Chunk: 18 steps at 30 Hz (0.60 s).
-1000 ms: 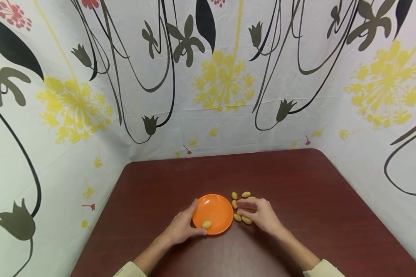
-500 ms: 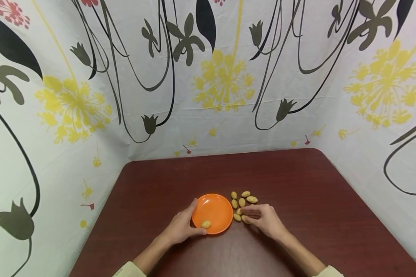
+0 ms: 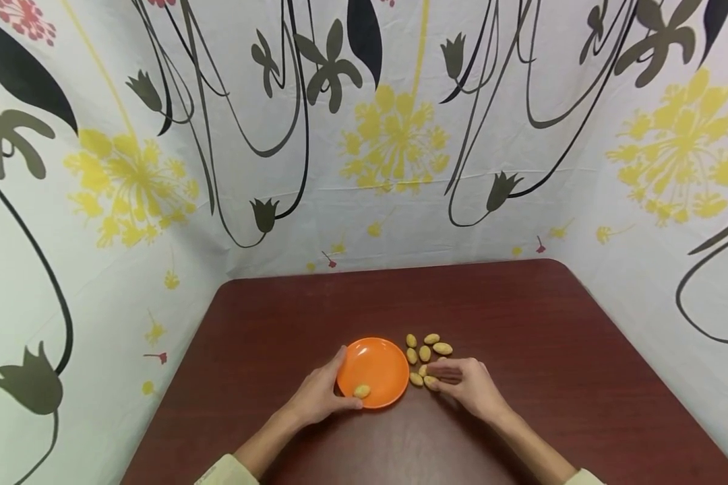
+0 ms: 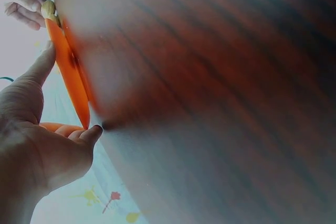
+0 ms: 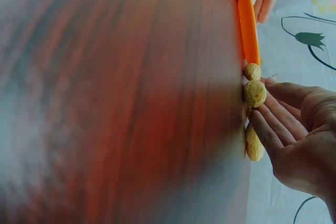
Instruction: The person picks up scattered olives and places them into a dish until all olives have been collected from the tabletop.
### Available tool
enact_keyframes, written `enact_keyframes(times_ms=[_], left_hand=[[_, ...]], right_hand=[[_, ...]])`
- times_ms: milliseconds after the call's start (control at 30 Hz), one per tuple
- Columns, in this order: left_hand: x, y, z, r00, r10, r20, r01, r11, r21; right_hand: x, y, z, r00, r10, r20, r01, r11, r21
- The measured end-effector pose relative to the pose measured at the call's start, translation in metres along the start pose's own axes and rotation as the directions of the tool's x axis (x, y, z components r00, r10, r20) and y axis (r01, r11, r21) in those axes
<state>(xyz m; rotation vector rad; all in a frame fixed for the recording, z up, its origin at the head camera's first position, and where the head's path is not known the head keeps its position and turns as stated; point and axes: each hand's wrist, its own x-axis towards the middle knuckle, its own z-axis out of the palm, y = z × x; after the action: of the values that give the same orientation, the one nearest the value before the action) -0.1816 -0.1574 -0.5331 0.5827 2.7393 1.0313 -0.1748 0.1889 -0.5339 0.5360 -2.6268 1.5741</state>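
Observation:
An orange plate (image 3: 373, 374) lies on the table with one wrinkled tan oval, like a peanut in its shell (image 3: 362, 391), near its front rim. My left hand (image 3: 320, 394) holds the plate's left side, thumb at the front and fingers along the far edge. Several similar peanuts (image 3: 442, 348) lie loose just right of the plate. My right hand (image 3: 470, 387) reaches among them, fingers fairly straight and thumb apart. In the right wrist view its thumb and fingertips lie either side of a peanut (image 5: 255, 94). Whether they press on it cannot be told.
The dark red-brown table (image 3: 340, 303) runs back to a white cloth (image 3: 315, 236) printed with flowers and stems, which hangs behind and on both sides.
My right hand has moved slightly right and toward me over the peanuts, uncovering those at the back. The left hand and plate have stayed put, with the single peanut still on it.

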Motion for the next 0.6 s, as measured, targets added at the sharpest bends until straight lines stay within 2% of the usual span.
enact_keyframes(times_ms=[300,600], left_hand=[[-0.0017,-0.0006,0.0026,1.0,0.014,-0.003,-0.014,1.0,-0.002],[0.002,0.0012,-0.0008,1.0,0.005,-0.001,-0.005,1.0,0.007]], right_hand=[[0.0006,0.0047,-0.0012,0.999,-0.02,0.047,0.022,0.999,-0.026],[0.0054,0.0071,-0.0012,0.998,-0.035,0.047,0.037,0.998,-0.06]])
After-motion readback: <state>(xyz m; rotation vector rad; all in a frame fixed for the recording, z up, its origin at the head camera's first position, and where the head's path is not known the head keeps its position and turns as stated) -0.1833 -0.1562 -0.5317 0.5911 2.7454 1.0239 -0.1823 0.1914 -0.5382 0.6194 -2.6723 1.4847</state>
